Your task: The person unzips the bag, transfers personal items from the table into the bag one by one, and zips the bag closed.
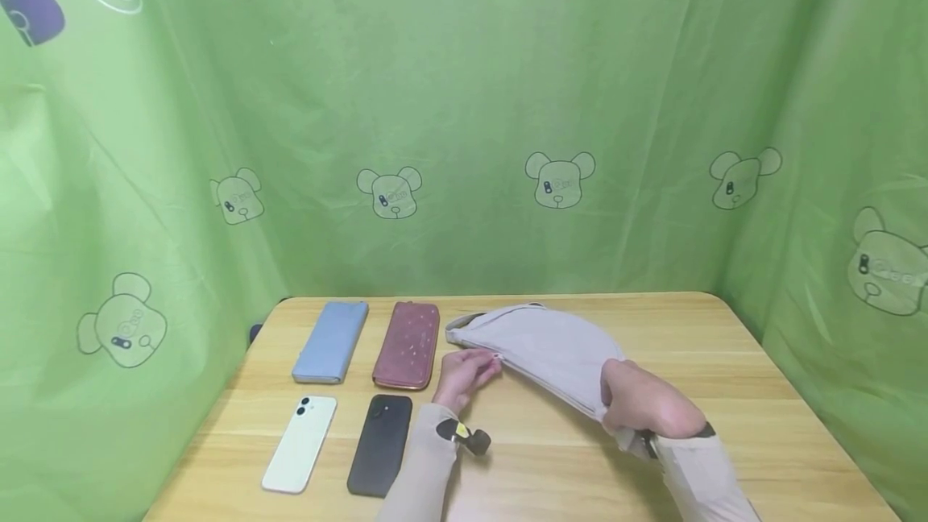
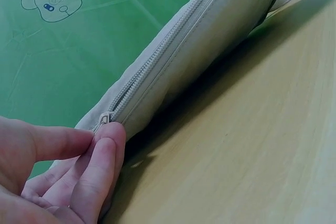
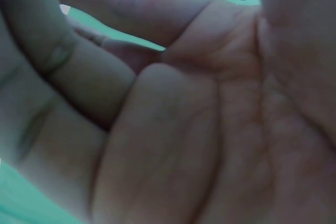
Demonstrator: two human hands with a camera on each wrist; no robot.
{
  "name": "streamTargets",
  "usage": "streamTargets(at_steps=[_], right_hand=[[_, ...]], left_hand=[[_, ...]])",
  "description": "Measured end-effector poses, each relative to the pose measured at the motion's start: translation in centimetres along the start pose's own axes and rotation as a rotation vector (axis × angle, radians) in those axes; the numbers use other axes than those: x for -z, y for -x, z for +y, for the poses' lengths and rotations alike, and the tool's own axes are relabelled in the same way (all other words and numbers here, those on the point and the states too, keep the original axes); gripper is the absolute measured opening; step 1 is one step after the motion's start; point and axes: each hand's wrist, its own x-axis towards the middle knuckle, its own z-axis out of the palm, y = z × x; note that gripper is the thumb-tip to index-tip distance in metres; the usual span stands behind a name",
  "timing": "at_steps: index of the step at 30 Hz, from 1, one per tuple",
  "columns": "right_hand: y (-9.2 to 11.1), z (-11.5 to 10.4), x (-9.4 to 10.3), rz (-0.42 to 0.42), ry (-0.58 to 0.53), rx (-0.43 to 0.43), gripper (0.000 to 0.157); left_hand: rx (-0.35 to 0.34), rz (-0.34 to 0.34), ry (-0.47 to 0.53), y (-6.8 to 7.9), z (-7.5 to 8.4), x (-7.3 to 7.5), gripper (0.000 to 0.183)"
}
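A pale grey half-moon bag (image 1: 551, 345) slants over the right middle of the table, its zipper edge toward me. At the bag's left end my left hand (image 1: 464, 377) pinches the zipper pull (image 2: 104, 119) between thumb and fingertips. From the slider, zipper teeth (image 2: 157, 59) run up along the bag's edge, with a narrow dark gap just beside the slider. My right hand (image 1: 648, 401) grips the bag's right end, fingers curled round it. Only the palm and curled fingers of that hand fill the right wrist view; the bag is hidden there.
Left of the bag lie a light blue wallet (image 1: 331, 342) and a dark red wallet (image 1: 408, 345). Nearer to me are a white phone (image 1: 300, 445) and a black phone (image 1: 380, 445), the latter beside my left forearm. Green curtains (image 1: 478, 103) surround the wooden table (image 1: 551, 474).
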Motion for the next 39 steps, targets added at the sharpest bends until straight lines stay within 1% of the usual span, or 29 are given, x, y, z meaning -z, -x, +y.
streamTargets(at_steps=[5,10,14,21,28,33,39], right_hand=[[-0.04,0.01,0.03,-0.003,0.0,-0.01,0.023],[-0.22,0.08,-0.03,0.003,0.017,-0.001,0.024],[-0.23,0.09,-0.07,0.003,0.011,-0.008,0.023],[-0.29,-0.23,-0.05,0.023,0.075,0.032,0.025],[-0.27,-0.26,-0.19,0.026,0.089,0.026,0.025],[-0.13,-0.34,-0.25,0.011,0.081,0.012,0.027],[0.12,-0.4,-0.48,0.009,0.035,0.006,0.024]], left_hand=[[0.001,-0.002,-0.005,0.18,0.15,-0.06,0.026],[-0.003,-0.006,-0.005,0.23,0.1,-0.1,0.027],[0.008,-0.001,0.002,0.12,-0.01,-0.19,0.027],[-0.006,-0.004,-0.001,-0.01,-0.12,-0.3,0.026],[-0.016,-0.017,-0.016,-0.25,-0.35,-0.58,0.027],[-0.021,-0.008,-0.015,-0.42,-0.53,-0.63,0.026],[-0.025,0.01,-0.033,-0.42,-0.36,-0.64,0.026]])
